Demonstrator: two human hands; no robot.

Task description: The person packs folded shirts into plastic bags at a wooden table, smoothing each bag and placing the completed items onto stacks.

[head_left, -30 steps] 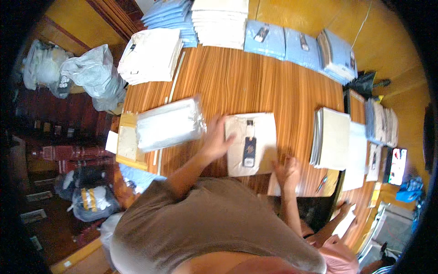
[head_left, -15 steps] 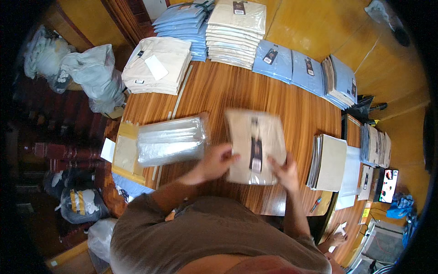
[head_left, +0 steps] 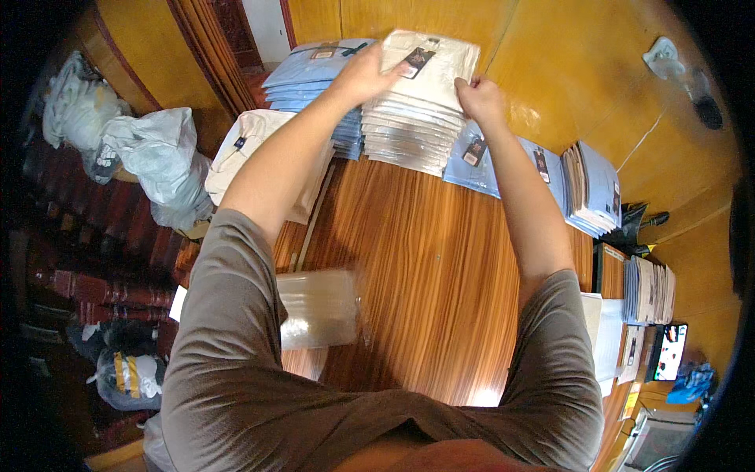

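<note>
Both my arms reach to the far side of the table. A folded cream shirt in a clear bag [head_left: 438, 79], with a dark hang tag on its front, lies on top of a tall stack of bagged cream shirts [head_left: 413, 134]. My left hand [head_left: 366, 75] grips its left edge, thumb on top near the tag. At its right edge my right hand [head_left: 481, 101] is closed in a pinch. The undersides of my fingers are hidden. Left of the stack is a pile of bagged blue shirts [head_left: 318, 67], partly behind my left forearm.
Unbagged cream shirts [head_left: 228, 169] sit at the left, partly covered by my arm. Clear plastic bags [head_left: 318, 311] lie near me on the wooden table [head_left: 425, 275]. Along the right stand bagged blue shirts [head_left: 480, 161], more stacked shirts [head_left: 653, 291] and a lit phone-like screen [head_left: 670, 352].
Both hands have carried the bagged cream shirt from the near middle of the table forward onto the tall cream stack. My view has tilted with the reach.
</note>
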